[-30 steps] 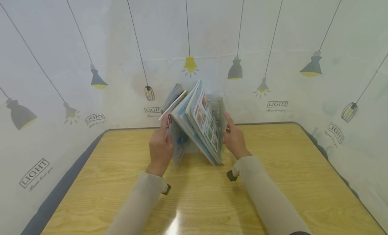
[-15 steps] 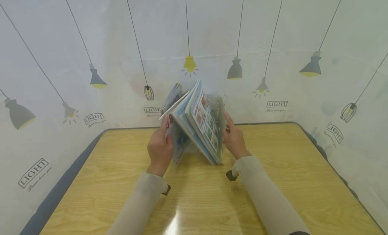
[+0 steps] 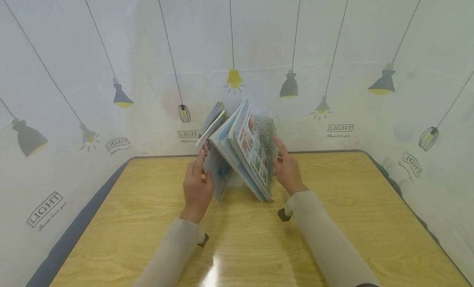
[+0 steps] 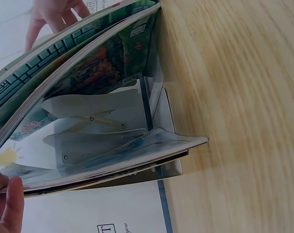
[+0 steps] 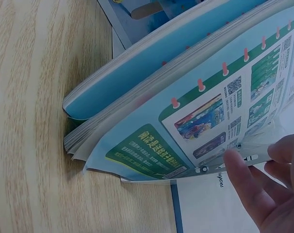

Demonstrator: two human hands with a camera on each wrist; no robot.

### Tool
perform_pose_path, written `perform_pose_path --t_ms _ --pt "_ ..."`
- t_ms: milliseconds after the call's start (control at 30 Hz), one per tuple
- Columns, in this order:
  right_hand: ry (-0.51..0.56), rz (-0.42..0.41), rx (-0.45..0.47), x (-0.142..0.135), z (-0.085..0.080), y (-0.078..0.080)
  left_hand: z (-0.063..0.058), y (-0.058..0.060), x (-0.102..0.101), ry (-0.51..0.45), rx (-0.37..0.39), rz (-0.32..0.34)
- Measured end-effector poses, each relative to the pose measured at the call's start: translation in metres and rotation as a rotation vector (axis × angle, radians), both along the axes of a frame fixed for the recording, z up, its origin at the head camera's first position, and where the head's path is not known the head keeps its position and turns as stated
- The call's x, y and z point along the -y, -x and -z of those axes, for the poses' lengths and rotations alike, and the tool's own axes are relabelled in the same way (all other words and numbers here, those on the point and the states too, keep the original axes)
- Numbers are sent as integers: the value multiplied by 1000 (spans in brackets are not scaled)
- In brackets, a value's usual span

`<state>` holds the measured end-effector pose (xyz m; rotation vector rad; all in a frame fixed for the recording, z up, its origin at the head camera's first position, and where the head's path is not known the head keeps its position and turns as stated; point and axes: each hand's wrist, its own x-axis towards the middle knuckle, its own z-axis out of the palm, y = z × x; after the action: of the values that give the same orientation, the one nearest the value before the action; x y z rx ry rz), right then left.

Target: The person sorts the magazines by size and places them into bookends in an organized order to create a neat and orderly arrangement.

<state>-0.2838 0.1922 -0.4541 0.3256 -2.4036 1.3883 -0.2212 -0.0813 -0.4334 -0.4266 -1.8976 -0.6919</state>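
A white expandable bookend with crossed bars (image 4: 91, 119) stands at the back of the table and holds several thin books. In the head view, the right-hand books (image 3: 252, 151) lean over, with a wide gap to the left-hand books (image 3: 212, 167). My left hand (image 3: 197, 188) is at the left side, fingertips right at the outer cover with red lettering. On the right, my right hand (image 3: 289, 171) touches the bookend's end panel (image 3: 271, 134). Its thumb (image 5: 246, 182) lies over the slotted panel in the right wrist view, with the index finger stretched up along the outside.
The wooden table (image 3: 237, 246) has a dark edge along the back and sides. Behind it rises a pale wall covering (image 3: 148, 93) printed with hanging lamps and "LIGHT" labels. A black wrist strap piece (image 3: 284, 215) shows under the right sleeve.
My left hand has slid slightly down the left cover, and its fingers have loosened and spread. My right hand and the books stay almost in place. The head view has shifted slightly.
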Motion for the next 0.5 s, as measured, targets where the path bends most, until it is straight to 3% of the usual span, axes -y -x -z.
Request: perform_pose_path --t_ms 200,500 --pt "-7 2 -16 -2 3 -1 3 -1 -3 -27 27 11" --pt "-8 1 -28 -3 3 1 5 13 -4 -30 -20 9"
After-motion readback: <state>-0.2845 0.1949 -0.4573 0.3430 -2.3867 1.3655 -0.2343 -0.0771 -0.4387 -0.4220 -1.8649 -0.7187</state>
